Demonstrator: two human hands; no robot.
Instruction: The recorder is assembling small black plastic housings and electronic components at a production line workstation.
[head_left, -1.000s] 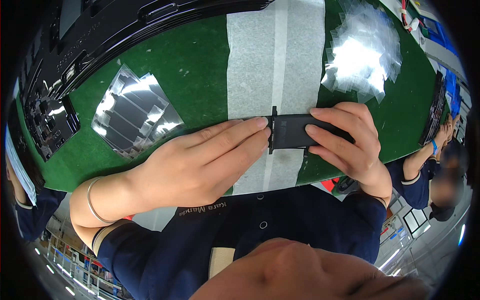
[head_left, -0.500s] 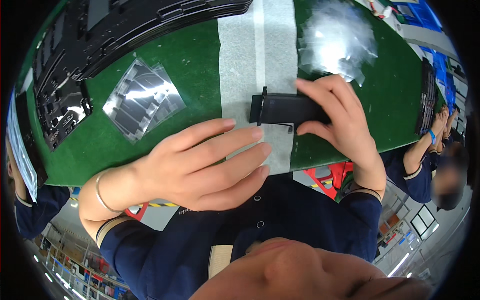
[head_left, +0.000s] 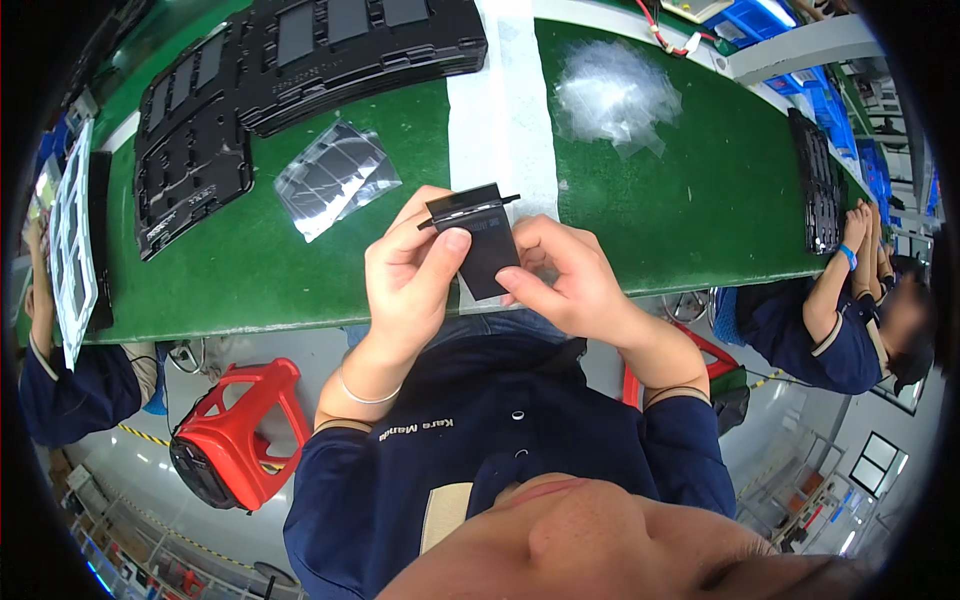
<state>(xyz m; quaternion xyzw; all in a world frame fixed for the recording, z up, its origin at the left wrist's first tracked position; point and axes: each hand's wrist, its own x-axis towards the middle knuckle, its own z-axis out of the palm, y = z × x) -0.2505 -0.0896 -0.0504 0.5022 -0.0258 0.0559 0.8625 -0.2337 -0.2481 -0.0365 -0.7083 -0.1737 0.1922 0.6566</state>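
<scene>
A flat black rectangular battery (head_left: 490,258) is held up in front of me, over the near edge of the green table. Across its far end runs a black strip with small tabs jutting out at both sides. My left hand (head_left: 408,275) grips its left side, thumb pressed on the face near the strip and fingers behind. My right hand (head_left: 568,278) pinches the lower right edge, with its thumb at the corner. The fingers behind the battery are partly hidden. A white paper strip (head_left: 500,120) lies on the table beyond it.
Stacked black trays (head_left: 360,65) stand at the far left, with clear film sheets (head_left: 338,178) before them. A pile of clear films (head_left: 618,95) lies right of the paper strip. A red stool (head_left: 262,430) is at the lower left. Co-workers sit at both sides.
The battery has been lifted off the paper strip and brought nearer, its strip end now pointing away. My left hand, free before, has taken hold of it; my right hand keeps its grip.
</scene>
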